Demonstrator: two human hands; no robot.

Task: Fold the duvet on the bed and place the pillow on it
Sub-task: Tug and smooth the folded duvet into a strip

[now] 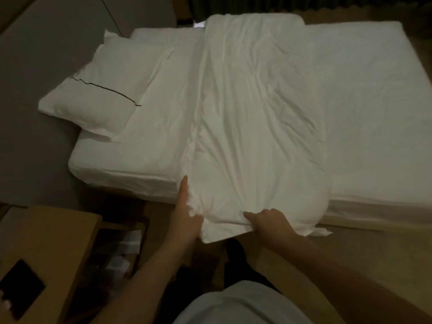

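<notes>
Lying as a long folded strip across the middle of the bed point(374, 94), the duvet point(257, 101) runs from the far edge to the near edge, where its end spills a little over the side. It looks soft, puffy and light for its bulk, limp enough to sag wherever it is unsupported (so it will not hold a crease by itself), and the smooth cover seems likely to slide over the sheet. The best hold is probably at the near end's two corners, taken through all layers. The left hand point(184, 213) lies along the duvet's left edge with its fingers pinching a bunch of cloth at the corner; the right hand point(268, 220) is closed on the near hem just beside it. Left of the duvet, at the head of the bed, rests the pillow point(102, 90), apart from it. Counted: one duvet, one pillow, two hands, one bed.
</notes>
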